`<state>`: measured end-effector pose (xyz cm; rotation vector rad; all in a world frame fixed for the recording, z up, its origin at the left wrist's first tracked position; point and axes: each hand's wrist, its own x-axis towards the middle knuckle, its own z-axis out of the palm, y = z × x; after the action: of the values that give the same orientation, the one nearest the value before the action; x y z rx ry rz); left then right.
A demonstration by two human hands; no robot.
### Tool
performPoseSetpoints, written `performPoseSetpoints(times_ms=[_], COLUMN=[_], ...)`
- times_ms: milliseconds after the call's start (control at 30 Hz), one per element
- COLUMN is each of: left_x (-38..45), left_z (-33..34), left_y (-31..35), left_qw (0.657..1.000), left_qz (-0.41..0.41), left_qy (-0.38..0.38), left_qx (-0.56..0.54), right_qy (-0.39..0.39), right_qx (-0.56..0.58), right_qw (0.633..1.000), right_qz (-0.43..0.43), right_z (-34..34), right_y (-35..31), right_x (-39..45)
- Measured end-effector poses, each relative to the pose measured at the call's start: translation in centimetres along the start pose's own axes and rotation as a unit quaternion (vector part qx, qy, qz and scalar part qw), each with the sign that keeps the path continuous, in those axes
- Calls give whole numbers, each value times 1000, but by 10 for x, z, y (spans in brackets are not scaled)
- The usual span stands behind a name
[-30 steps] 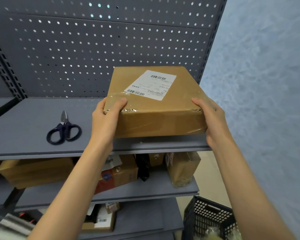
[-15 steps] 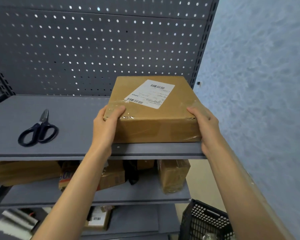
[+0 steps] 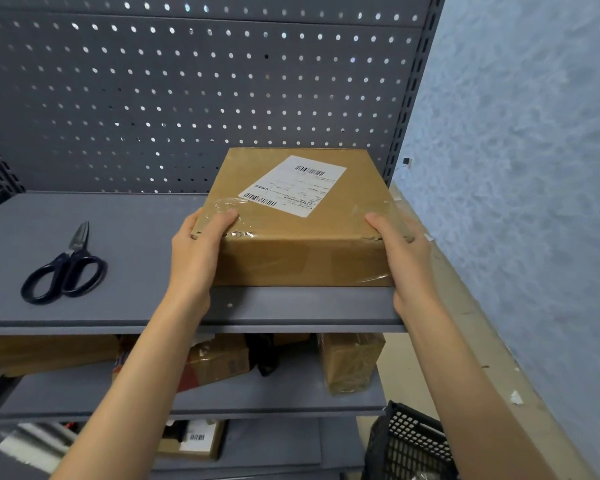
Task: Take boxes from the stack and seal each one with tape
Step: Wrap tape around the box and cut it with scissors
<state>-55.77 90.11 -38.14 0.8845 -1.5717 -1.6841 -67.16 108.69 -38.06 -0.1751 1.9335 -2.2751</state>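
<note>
A flat brown cardboard box [image 3: 302,258] with a white shipping label and clear tape over its near edge lies on the grey shelf [image 3: 125,306], at its right end. My left hand [image 3: 198,251] grips the box's near left corner, thumb on top. My right hand [image 3: 400,251] grips the near right corner the same way. No tape roll is in view.
Black-handled scissors [image 3: 63,271] lie on the same shelf to the left. A perforated grey back panel [image 3: 187,98] stands behind. Lower shelves hold several cardboard boxes [image 3: 349,362]. A black plastic basket [image 3: 409,445] sits on the floor at lower right, beside a blue wall [image 3: 534,168].
The box has come down onto the shelf's right end, with both hands still on its near corners. The view has shifted a little.
</note>
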Motion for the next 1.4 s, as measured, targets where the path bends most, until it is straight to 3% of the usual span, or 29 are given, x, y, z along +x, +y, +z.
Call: performPoseSetpoints(times_ms=[500, 667, 767, 867, 967, 1100, 1267, 1400], left_x=[-4, -2, -3, -5, -3, 5, 14, 23], left_z=[-5, -12, -18, -19, -21, -31, -58, -99], left_y=[2, 9, 20, 35, 48, 61, 71, 75], left_qw=[1000, 991, 970, 916, 837, 758, 735, 732], left_qz=[25, 93, 159, 249, 326, 397, 420, 424], left_qy=[-2, 3, 5, 19, 38, 42, 56, 74], left_qx=[12, 91, 185, 313, 437, 516, 529, 528], right_qy=[-15, -22, 12, 16, 20, 19, 3, -10], right_qx=[-36, -60, -125, -267, -426, -526, -589, -602], right_qw=[999, 998, 992, 955, 879, 804, 747, 725], right_qz=[15, 21, -30, -128, -211, -275, -307, -333], right_z=[-4, -9, -9, -2, 11, 30, 58, 98], right_y=[0, -13, -24, -35, -43, -47, -51, -55], right_x=[-5, -2, -3, -8, -12, -17, -24, -45])
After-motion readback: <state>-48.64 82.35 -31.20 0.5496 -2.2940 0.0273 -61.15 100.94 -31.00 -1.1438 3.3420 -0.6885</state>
